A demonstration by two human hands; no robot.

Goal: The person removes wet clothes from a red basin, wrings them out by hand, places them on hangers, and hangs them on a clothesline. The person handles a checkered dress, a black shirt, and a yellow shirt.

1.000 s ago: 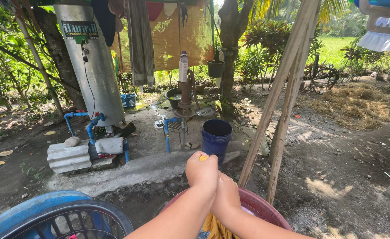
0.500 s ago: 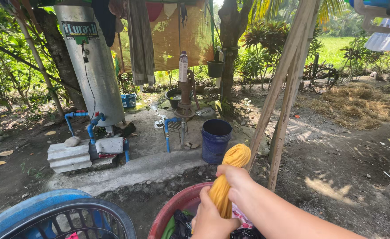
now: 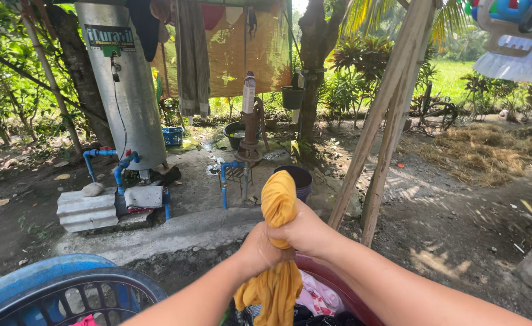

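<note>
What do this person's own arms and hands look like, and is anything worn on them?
Both arms are bare as far as the picture shows: no sleeves, gloves, watch or bracelets in view. The left hand and the right hand are also bare, with no rings to be seen on the visible fingers. The forearms are slim and lit by sun, entering from the bottom edge.
</note>
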